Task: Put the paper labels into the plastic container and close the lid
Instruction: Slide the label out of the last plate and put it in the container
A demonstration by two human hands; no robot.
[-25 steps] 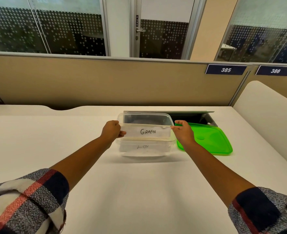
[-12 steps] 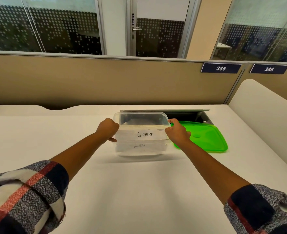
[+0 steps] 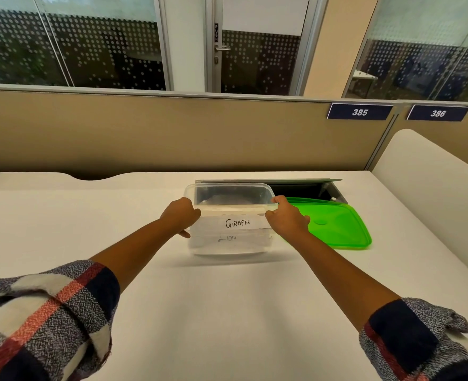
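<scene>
A clear plastic container [image 3: 231, 188] stands open on the white desk. A white paper label reading "GIRAFEE" [image 3: 237, 223] is held across the container, seen through its near wall. My left hand [image 3: 180, 215] pinches its left end and my right hand [image 3: 287, 220] its right end, both at the container's sides. Beneath it lies another label reading "LION" [image 3: 227, 239] at the bottom. The green lid [image 3: 337, 225] lies flat on the desk just right of the container, partly behind my right hand.
Behind the container an open cable hatch [image 3: 304, 189] is set into the desk. A tan partition [image 3: 172, 133] with plates 385 and 386 runs along the far edge. A white side panel [image 3: 431, 171] rises on the right.
Both hands have lowered the "GIRAFEE" label from the container's rim down into the container. The lid has not moved.
</scene>
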